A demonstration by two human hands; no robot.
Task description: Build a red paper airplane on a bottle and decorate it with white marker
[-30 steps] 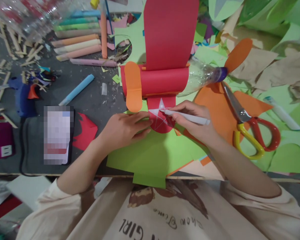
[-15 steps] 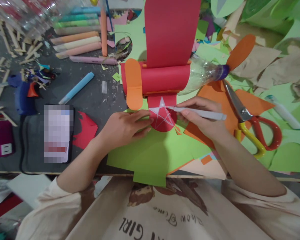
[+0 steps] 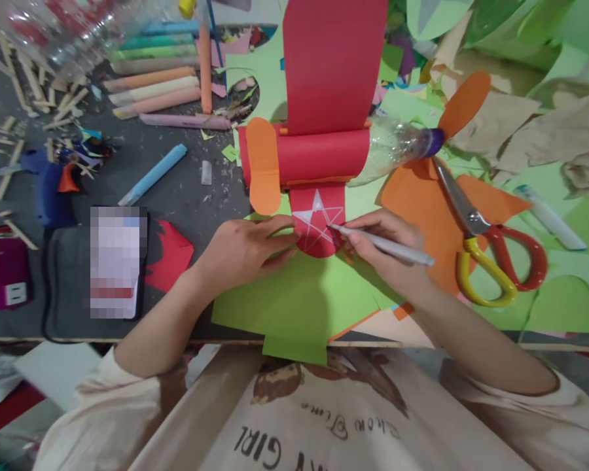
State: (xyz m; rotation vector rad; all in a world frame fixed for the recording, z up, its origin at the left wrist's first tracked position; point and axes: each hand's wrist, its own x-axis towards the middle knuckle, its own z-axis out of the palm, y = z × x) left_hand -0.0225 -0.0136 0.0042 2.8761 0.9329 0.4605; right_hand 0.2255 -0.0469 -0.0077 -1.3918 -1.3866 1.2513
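Scraps [image 3: 171, 256] litter the counter [image 3: 191, 209]; my right hand [image 3: 390, 252] pinches a pale pen [image 3: 407, 251] at the star [image 3: 317, 203] on the red flap [image 3: 322, 251] beside the bottle [image 3: 389, 149], my left hand [image 3: 248, 250] loosely spread at the flap's edge.

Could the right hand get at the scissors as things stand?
Likely yes: the scissors lie close beside the right hand and look uncovered, though its grip is taken by a white marker that would probably need setting down first.

Pen [image 3: 395, 250] lower (across the star [image 3: 317, 212])
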